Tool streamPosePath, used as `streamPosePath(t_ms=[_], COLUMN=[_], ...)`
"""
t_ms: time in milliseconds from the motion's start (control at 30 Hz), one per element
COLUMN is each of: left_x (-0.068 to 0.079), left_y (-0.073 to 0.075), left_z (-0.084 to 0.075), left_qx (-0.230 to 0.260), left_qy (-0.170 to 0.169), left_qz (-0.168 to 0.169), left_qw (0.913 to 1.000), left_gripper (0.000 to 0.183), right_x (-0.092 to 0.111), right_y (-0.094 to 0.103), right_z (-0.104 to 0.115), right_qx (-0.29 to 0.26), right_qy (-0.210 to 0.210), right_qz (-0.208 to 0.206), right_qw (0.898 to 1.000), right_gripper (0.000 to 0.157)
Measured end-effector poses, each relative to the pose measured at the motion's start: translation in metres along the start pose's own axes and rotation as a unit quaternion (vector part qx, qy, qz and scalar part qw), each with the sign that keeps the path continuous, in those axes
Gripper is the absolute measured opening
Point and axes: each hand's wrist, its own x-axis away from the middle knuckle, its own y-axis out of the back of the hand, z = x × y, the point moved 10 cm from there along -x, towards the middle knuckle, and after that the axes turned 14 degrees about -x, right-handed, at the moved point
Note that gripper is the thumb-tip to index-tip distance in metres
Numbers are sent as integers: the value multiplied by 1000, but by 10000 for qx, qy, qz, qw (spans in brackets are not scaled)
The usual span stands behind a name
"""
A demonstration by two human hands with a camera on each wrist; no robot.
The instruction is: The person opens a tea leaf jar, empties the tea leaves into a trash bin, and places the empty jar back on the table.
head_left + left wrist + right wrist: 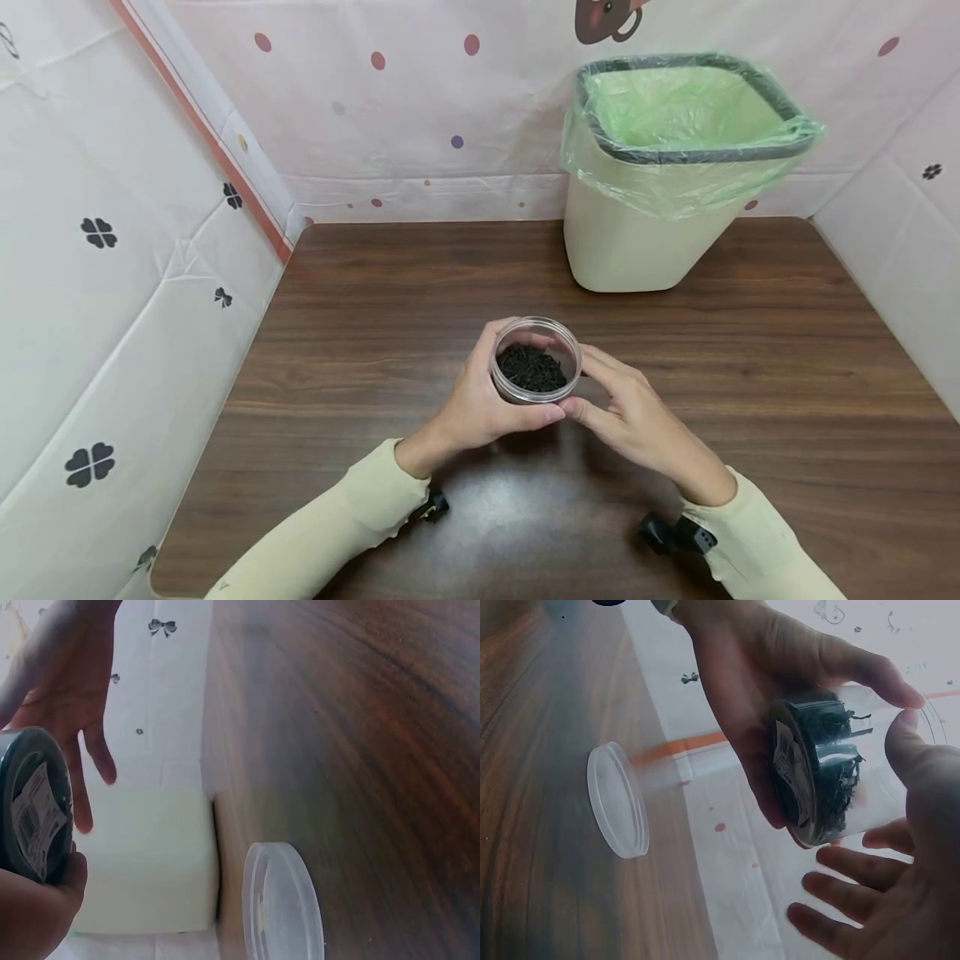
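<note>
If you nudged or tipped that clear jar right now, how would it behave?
The clear jar probably feels stiff: its rim looks evenly round in the grip of the left hand. It's likely light for its size, being only partly filled with dark shreds. Tipped far, it might spill them through its open top.

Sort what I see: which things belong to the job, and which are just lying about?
Job: jar, gripped by the left hand; right hand, close by; dark shreds, inside; lid, probably the jar's.
Apparently just there: bin, green liner, wall sheet.
</note>
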Motion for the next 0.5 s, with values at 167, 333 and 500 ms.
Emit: streamPosePath(t_ms=[167, 333, 500], left_x=[-3, -6, -7], left_y=[3, 9, 10], left_z=[-21, -35, -31], left_qx=[-345, -1031, -1484], left_qy=[56, 81, -30], left_qz=[-28, -192, -329], left_qw=[9994, 9944, 9884], left_gripper=[88, 85, 86], right_x=[1, 2, 1], right_y=[16, 24, 28], right_z=[10, 18, 22], right_qx=[-113, -102, -76], right_qy=[358, 711, 916], right_qz=[-744, -1002, -1016], right_qw=[9965, 9924, 9906], right_gripper=[55, 52, 49])
